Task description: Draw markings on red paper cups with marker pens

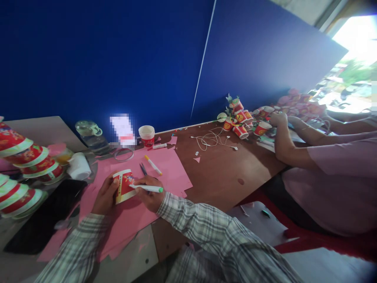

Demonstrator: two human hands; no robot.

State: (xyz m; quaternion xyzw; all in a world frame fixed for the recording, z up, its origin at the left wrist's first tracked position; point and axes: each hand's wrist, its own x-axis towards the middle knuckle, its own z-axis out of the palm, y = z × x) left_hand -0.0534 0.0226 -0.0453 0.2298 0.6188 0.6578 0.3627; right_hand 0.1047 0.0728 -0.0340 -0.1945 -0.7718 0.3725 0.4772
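My left hand (106, 195) grips a red and white paper cup (124, 186) by its left side, the cup lying sideways above the pink paper (173, 169). In my right hand (151, 196) is a white marker with a green end (150, 188), its tip touching or very close to the printed side of the cup. Just behind the right hand lie dark scissors (143, 169), partly hidden, and a yellow and white marker (153, 165). Farther back, a white marker (159, 146) rests near an upright stack of paper cups (146, 136).
At left are stacked cups (38, 161), a black tablet-like slab (44, 220), a white roll (79, 166) and a clear bottle (92, 135). White earphones (209, 139) lie on the brown table (224, 173). A co-worker (330, 177) sits at right beside a cup pile (240, 120). A blue wall (118, 59) stands behind.
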